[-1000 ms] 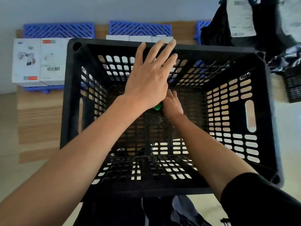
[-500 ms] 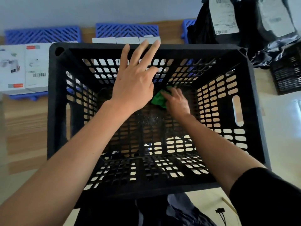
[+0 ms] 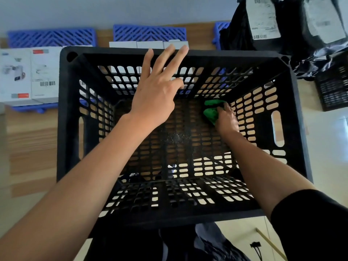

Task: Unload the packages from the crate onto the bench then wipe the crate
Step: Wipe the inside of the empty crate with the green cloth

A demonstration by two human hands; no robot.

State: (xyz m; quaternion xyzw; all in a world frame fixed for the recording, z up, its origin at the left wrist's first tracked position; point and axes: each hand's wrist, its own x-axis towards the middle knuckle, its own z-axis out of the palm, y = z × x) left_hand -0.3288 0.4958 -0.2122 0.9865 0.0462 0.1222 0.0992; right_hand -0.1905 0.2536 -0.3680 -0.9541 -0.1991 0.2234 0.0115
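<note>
Crate (image 3: 180,53), emptied and standing on the wooden bench (image 3: 33,140), has its floor's far-right corner under the right hand (image 3: 227,120) gripping a green cloth (image 3: 211,113), while the left hand (image 3: 156,91) hovers flat-fingered by the far wall, unwiped floor lying leftward and nearer.

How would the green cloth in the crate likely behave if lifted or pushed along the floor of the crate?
The green cloth looks bunched and folded under the right hand, so it is probably floppy and light. Pushed over the slotted crate floor, it would likely drag and crumple, not slide.
</note>
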